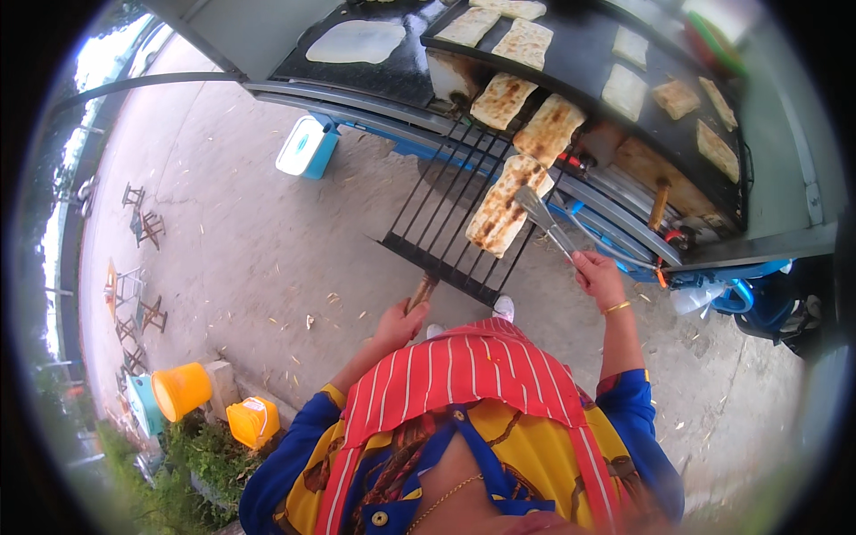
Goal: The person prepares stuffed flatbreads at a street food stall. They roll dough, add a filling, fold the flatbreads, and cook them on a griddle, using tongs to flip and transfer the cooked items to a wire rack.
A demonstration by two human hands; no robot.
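Observation:
My left hand (400, 322) grips the wooden handle (423, 291) of a black metal grill rack (438, 257), pulled partly out from beneath the griddle (582, 50). Three browned flatbreads lie on the rack: the nearest flatbread (508, 204), another flatbread (550, 130) beyond it, and a third flatbread (503, 100) beside that one at the oven's mouth. In my right hand (598, 279) is a brush (540, 212), whose bristles are at the nearest flatbread's right edge. More flatbreads, some pale and some browned, lie on the griddle, such as a pale flatbread (624, 91).
A thin sheet of dough (356, 41) lies on the dark worktop (394, 80) at the upper left. A lidded white-and-blue box (307, 147) stands on the ground below. Yellow buckets (180, 391) are at the lower left. A hose (602, 244) runs along the stall's front.

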